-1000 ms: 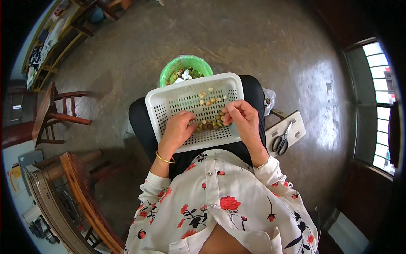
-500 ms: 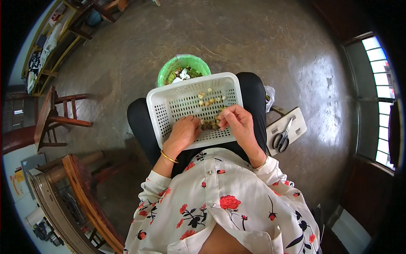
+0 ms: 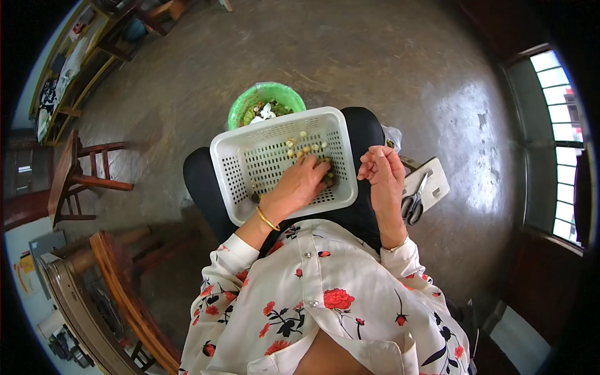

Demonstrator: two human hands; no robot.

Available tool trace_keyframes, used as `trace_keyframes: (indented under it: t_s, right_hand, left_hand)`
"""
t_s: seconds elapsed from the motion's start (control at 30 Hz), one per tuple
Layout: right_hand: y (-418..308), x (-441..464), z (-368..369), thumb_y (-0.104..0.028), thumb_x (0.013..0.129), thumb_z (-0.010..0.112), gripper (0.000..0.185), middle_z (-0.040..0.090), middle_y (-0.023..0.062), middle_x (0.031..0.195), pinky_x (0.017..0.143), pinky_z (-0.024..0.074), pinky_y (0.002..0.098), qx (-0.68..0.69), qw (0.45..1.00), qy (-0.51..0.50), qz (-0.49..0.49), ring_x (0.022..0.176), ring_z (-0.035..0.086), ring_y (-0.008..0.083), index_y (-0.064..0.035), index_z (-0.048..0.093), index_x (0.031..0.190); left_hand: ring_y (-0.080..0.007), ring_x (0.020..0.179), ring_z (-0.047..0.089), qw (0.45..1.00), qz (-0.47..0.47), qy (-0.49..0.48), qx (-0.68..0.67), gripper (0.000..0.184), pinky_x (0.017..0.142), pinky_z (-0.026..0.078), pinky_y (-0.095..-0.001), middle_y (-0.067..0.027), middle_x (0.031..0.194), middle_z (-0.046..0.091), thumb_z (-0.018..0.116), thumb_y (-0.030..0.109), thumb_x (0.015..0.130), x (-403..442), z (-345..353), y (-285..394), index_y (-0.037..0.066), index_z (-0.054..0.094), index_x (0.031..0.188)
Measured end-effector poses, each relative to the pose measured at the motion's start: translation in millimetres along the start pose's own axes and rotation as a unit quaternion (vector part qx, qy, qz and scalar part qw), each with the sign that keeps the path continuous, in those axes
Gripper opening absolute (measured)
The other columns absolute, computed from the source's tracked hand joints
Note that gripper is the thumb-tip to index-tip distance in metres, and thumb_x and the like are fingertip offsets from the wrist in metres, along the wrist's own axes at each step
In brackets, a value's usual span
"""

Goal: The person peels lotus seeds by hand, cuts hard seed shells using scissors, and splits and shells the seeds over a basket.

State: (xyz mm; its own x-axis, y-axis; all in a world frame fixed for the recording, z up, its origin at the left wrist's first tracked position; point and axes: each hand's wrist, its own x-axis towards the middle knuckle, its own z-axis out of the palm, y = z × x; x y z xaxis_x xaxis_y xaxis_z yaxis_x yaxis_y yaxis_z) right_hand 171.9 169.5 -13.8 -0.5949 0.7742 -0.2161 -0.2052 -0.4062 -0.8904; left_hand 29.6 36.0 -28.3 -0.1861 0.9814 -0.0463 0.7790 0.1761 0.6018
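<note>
Lying at the left hand [image 3: 294, 190]'s fingertips, the dark pieces [image 3: 330, 177] were farther from the right hand [image 3: 385, 181], whether either grip was closed I could not tell.

L hand [image 3: 297, 187]: back up, pointing to approx. 1 o'clock, fingers bent down & reaching toward 2, tips hidden. L wrist [image 3: 269, 210] approx. straight, in line w/ L forearm [image 3: 252, 232]. R hand [image 3: 383, 174] at 2 o'clock from L hand, well apart, pointing to approx. 12. R fingers curled in toward 10 o'clock. R wrist [image 3: 393, 232] approx. straight, at 6 o'clock below R hand.
</note>
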Motion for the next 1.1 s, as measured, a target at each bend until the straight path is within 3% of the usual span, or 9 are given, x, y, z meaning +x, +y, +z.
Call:
trace_keyframes:
  t_s: [0.1,0.33,0.43,0.5,0.53,0.6,0.83,1.0,1.1]
  right_hand:
    - [1,-2,-1,-0.019,0.095,0.047,0.018,0.060,0.0051,0.082,0.057,0.0473,0.0239,0.000,1.000,-0.005,-0.003,0.063,0.055,0.0104,-0.0031,0.055,0.099]
    - [5,0,0,-0.018,0.095,0.049,0.017,0.061,0.0049,0.081,0.057,0.0488,0.0227,-0.001,1.000,-0.010,-0.010,0.062,0.056,0.0087,-0.0026,0.056,0.097]
    - [4,0,0,-0.018,0.096,0.047,0.017,0.059,0.0047,0.083,0.058,0.0475,0.0229,-0.009,1.000,-0.017,-0.004,0.063,0.055,0.0097,-0.0032,0.055,0.098]
    - [4,0,1,-0.018,0.096,0.047,0.017,0.059,0.0046,0.083,0.058,0.0475,0.0229,-0.010,1.000,-0.016,-0.003,0.063,0.055,0.0096,-0.0032,0.055,0.098]
    - [4,0,1,-0.018,0.096,0.047,0.017,0.059,0.0046,0.083,0.058,0.0475,0.0230,-0.011,1.000,-0.016,-0.002,0.063,0.055,0.0095,-0.0032,0.055,0.098]
    - [4,0,1,-0.018,0.096,0.046,0.017,0.059,0.0046,0.083,0.058,0.0475,0.0230,-0.003,1.000,-0.021,-0.003,0.063,0.055,0.0095,-0.0032,0.055,0.098]
    - [6,1,0,-0.017,0.096,0.047,0.016,0.059,0.0045,0.082,0.057,0.0475,0.0227,-0.007,1.000,-0.025,-0.005,0.063,0.055,0.0094,-0.0031,0.055,0.097]
    - [8,2,-1,-0.017,0.096,0.048,0.016,0.060,0.0045,0.081,0.057,0.0478,0.0223,-0.011,0.999,-0.031,-0.014,0.062,0.056,0.0090,-0.0029,0.055,0.097]
    - [10,2,-1,-0.017,0.095,0.048,0.016,0.060,0.0047,0.080,0.056,0.0480,0.0222,-0.009,0.999,-0.036,-0.020,0.062,0.056,0.0089,-0.0029,0.056,0.096]
  left_hand:
    - [-0.0358,0.097,0.052,0.999,-0.010,0.051,-0.002,0.049,0.081,0.046,-0.0405,-0.0185,0.104,0.047,0.071,0.013,0.070,8,4,10,0.002,0.052,0.114]
    - [-0.0366,0.099,0.050,1.000,-0.012,0.020,0.009,0.057,0.084,0.044,-0.0417,-0.0197,0.104,0.046,0.072,0.014,0.070,11,10,5,0.001,0.046,0.120]
    - [-0.0374,0.097,0.052,1.000,-0.011,0.017,-0.001,0.055,0.083,0.044,-0.0425,-0.0195,0.104,0.046,0.071,0.016,0.072,10,6,9,0.001,0.047,0.118]
    - [-0.0377,0.093,0.054,0.987,-0.113,-0.043,-0.102,0.053,0.080,0.045,-0.0428,-0.0201,0.103,0.048,0.070,0.017,0.072,13,1,13,0.001,0.047,0.117]
    - [-0.0377,0.093,0.054,0.987,-0.113,-0.043,-0.101,0.053,0.080,0.045,-0.0428,-0.0201,0.103,0.048,0.070,0.017,0.072,13,3,11,0.001,0.047,0.117]
    - [-0.0383,0.089,0.056,0.988,-0.088,0.020,-0.127,0.047,0.079,0.046,-0.0425,-0.0207,0.104,0.050,0.067,0.012,0.075,14,11,1,0.002,0.046,0.116]
    - [-0.0392,0.092,0.056,0.993,-0.085,0.020,-0.080,0.041,0.079,0.046,-0.0430,-0.0205,0.103,0.053,0.058,0.000,0.074,13,14,-7,0.006,0.048,0.113]
    - [-0.0397,0.084,0.058,0.997,-0.050,0.046,-0.044,0.034,0.074,0.048,-0.0446,-0.0188,0.088,0.058,0.061,0.000,0.068,19,14,-11,0.005,0.056,0.102]
    - [-0.0395,0.079,0.058,0.996,-0.079,0.030,0.009,0.030,0.071,0.048,-0.0448,-0.0183,0.083,0.059,0.063,0.001,0.065,23,13,-3,0.003,0.058,0.095]
